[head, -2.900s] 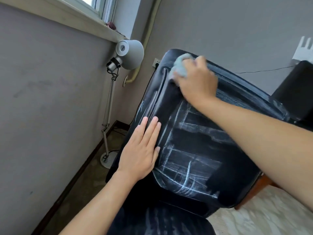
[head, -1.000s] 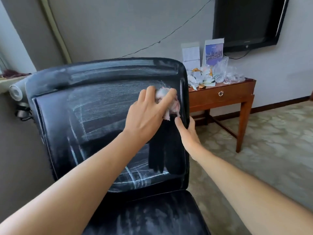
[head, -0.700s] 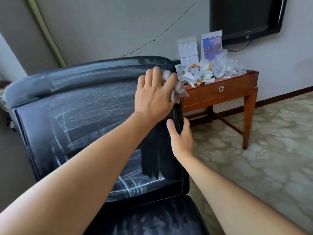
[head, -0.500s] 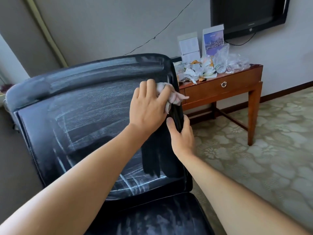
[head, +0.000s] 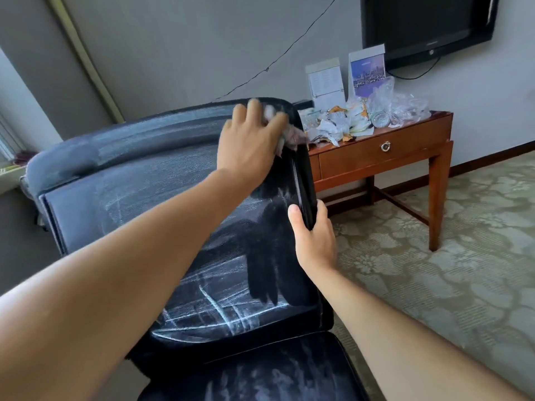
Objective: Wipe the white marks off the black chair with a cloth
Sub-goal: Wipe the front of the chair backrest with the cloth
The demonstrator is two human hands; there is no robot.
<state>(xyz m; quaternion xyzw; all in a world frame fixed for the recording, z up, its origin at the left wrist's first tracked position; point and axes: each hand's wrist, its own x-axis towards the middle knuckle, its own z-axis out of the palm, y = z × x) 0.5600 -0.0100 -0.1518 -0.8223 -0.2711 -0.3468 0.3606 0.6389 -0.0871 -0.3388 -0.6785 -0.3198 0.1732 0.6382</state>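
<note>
The black chair (head: 139, 204) faces me, its backrest smeared with chalky haze. Sharp white marks (head: 214, 311) cross the lower backrest, and more streaks show on the seat (head: 260, 380). A clean black strip runs down the backrest's right side. My left hand (head: 249, 143) presses a crumpled pale cloth (head: 292, 136) against the top right corner of the backrest. My right hand (head: 314, 238) grips the backrest's right edge, thumb on the front and fingers wrapped behind.
A wooden side table (head: 362, 156) with a drawer stands just right of the chair, piled with torn paper and plastic bags (head: 347, 123). A wall television (head: 419, 21) hangs above it. Patterned carpet (head: 434, 285) spreads to the right; a wall is at the left.
My left hand has slid the cloth upward from the upper backrest to its top right corner. My right hand keeps its hold on the right edge.
</note>
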